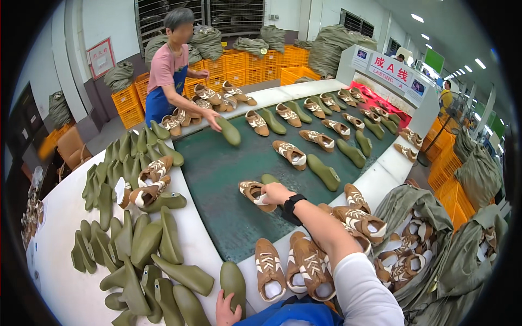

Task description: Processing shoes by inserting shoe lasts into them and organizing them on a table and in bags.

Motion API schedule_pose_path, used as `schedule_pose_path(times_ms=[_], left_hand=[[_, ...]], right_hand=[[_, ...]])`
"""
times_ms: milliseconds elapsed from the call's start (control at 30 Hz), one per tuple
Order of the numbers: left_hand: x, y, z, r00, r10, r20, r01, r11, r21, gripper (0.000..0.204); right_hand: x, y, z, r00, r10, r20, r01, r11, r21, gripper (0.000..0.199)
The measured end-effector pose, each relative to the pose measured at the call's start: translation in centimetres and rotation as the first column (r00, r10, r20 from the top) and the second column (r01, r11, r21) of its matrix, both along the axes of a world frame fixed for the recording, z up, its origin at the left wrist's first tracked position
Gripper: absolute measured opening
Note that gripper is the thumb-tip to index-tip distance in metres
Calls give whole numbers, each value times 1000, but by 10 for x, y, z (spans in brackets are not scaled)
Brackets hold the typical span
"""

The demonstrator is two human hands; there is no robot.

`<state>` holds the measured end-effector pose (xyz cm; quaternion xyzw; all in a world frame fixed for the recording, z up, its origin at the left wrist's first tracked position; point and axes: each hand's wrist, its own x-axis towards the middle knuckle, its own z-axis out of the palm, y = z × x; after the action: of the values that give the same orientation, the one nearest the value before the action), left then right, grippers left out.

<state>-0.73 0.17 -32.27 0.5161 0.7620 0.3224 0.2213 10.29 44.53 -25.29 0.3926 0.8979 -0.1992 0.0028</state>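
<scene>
At the near edge of the white table, my left hand (pixel 227 309) is closed around the lower end of a green shoe last (pixel 232 280). My right arm, with a black band at the wrist, reaches over the dark green conveyor belt (pixel 217 217). My right hand (pixel 276 194) grips the heel end of a brown and white sneaker (pixel 251 190); its fingertips are partly hidden. Just behind that sneaker shows part of another green last (pixel 269 178). Several brown sneakers (pixel 270 269) rest by the near edge, beneath my right arm.
Many green lasts (pixel 163 239) crowd the white table at left. Across the belt, a co-worker in a blue apron (pixel 163 95) holds a last (pixel 228 131). Sneakers and lasts line the belt. A grey-green sack of sneakers (pixel 408 239) stands at right; orange crates (pixel 250 68) line the back.
</scene>
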Motion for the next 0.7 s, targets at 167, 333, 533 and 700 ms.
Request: schedule_pose_path(times_ms=[167, 333, 533, 700], left_hand=[[-6, -1, -3, 999, 16, 35, -16, 1000, 1, 45], [-9, -4, -13, 999, -7, 36, 7, 1000, -13, 47], [-10, 4, -2, 997, -31, 64, 34, 998, -47, 49], [1, -4, 0, 988, 114, 107, -109, 993, -54, 51]], right_hand=[[-29, 20, -37, 988, -110, -108, 117, 991, 64, 23], [-32, 45, -70, 883, -121, -454, 220, 960, 172, 36], [11, 44, -67, 990, 51, -132, -75, 980, -186, 41], [35, -38, -9, 899, 386, -208, -398, 917, -20, 18]])
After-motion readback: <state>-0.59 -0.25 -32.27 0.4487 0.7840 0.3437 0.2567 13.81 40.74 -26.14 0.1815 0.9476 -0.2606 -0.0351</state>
